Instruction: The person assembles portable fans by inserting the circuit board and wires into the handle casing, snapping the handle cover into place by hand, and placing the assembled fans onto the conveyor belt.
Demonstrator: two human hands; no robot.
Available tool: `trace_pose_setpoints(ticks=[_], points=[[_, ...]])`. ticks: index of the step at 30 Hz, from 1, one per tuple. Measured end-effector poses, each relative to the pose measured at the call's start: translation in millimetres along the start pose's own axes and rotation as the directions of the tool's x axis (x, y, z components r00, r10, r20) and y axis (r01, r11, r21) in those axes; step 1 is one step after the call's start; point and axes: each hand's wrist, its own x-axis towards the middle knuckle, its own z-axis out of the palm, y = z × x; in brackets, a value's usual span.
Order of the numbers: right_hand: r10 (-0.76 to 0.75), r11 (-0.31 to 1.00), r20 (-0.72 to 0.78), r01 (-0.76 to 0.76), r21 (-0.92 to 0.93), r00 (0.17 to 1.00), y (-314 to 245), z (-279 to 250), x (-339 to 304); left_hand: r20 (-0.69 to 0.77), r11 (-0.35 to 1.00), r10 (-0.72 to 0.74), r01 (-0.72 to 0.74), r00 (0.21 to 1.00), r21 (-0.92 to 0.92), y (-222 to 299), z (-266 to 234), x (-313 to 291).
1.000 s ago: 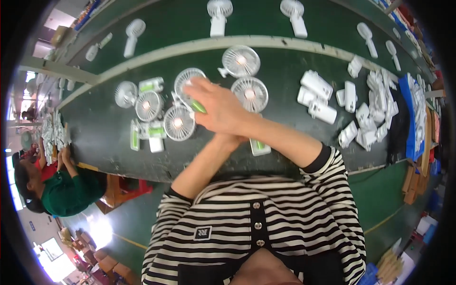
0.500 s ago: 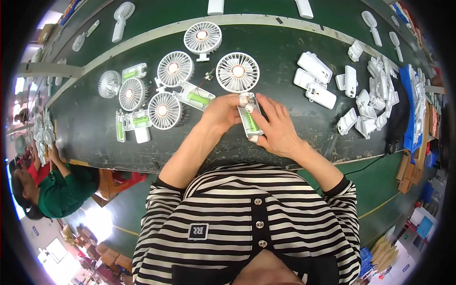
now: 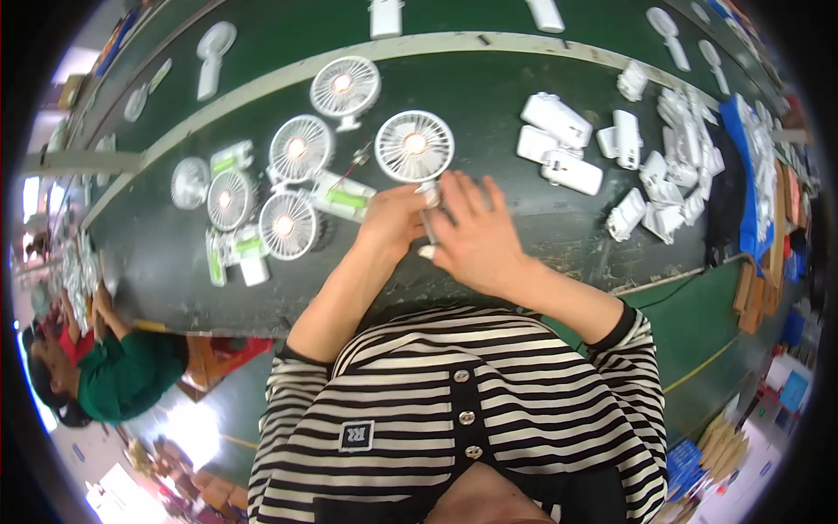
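On the workbench (image 3: 559, 229), handheld fans (image 3: 285, 225) lie mainly at left — casings (image 3: 572, 171) lie at right. One fan head (image 3: 415, 146) is just beyond the left hand (image 3: 388, 225) and right hand (image 3: 478, 234); more fans (image 3: 668, 37) lie behind the rail (image 3: 436, 41).

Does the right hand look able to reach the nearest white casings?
Likely yes: only bare tabletop shows between the right hand and the white casings, though it is busy with a fan.

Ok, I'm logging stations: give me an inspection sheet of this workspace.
Surface: dark green bench, scuffed near the front
Job's things: white fan, its lower part mostly covered
Clutter: other fans and green cylinders left, white casings right
Hands: left hand closed on the fan's lower part, right hand spread over it
Cables: small wire left of the fan; dark cable, front right
Surroundings: person in green, left; blue container, right
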Motion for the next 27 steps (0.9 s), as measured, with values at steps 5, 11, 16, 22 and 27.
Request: trace_pose_setpoints(ticks=[5, 11, 16, 22, 27], points=[[-0.036, 0.999, 0.011, 0.035, 0.027, 0.999, -2, 5, 3, -0.035, 0.997, 0.079, -0.079, 0.996, 0.004, -10, -9, 4], [-0.069, 0.942, -0.059, 0.085, 0.325, 0.996, 39, -37, -2, 0.073, 0.999, 0.045, -0.045, 0.996, 0.000, -3, -7, 1], [0.362, 0.824, -0.331, -0.465, -0.325, 0.872, 132, -42, 15, 0.087, 0.997, 0.040, -0.045, 0.995, 0.056, 2, -17, 1], [0.566, 0.757, -0.040, -0.538, -0.372, 0.824, 145, -36, 41, 0.097, 0.998, 0.035, -0.040, 0.995, 0.048, 5, -15, -1], [0.360, 0.912, 0.065, -0.336, -0.235, 0.931, 131, -31, 17, 0.093, 0.999, 0.031, -0.035, 0.995, 0.041, 2, -19, 1]])
